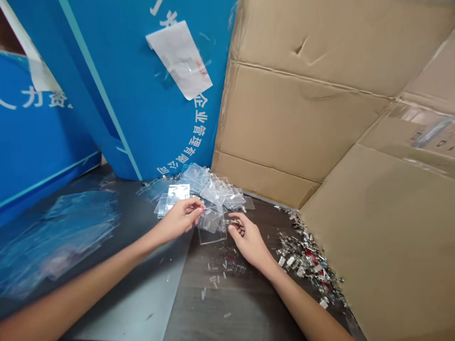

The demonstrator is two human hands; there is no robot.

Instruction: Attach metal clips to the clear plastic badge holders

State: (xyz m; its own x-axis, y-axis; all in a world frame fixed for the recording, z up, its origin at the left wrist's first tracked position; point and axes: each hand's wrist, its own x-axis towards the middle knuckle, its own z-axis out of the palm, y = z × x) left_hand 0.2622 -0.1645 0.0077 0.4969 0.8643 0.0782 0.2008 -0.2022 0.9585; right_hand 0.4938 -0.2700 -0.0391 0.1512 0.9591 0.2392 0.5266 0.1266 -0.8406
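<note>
1. L hand [179, 220]: thumb & fingers are drawn into a narrow pinch at the upper edge of a clear sleeve [212, 228]. Whether the sleeve is firmly held or only touched can't be told from the head view.
2. R hand [248, 240]: fingers are curled in a narrow grip, w/ a small metal clip [232, 221] apparently held btwn thumb & index. Its exact hold is partly hidden.
3. Sleeve location: btwn both hands, just in front of a heap of clear sleeves [209, 189]. Contact w/ the dark wood table [245, 310] can't be confirmed.
4. Sleeve handling (judged): very light, thin, semi-stiff & prob. slippery. Best taken by its edges w/ fingertips, as it could buckle if squeezed across the face.
5. Clip handling (judged): tiny, stiff & easily dropped. Best pinched by its body w/ fingertips.
6. Nearby: a loose pile of metal clips [302, 255] is spread along the R side, by a cardboard sheet [377, 237]. Small clear plastic bits [213, 279] are scattered on the table near the R hand.
7. Further L: flat clear plastic sheets [67, 232] are laid on a dark surface. A blue printed board [142, 99] is propped behind the heap, w/ white paper [179, 59] taped to it.
</note>
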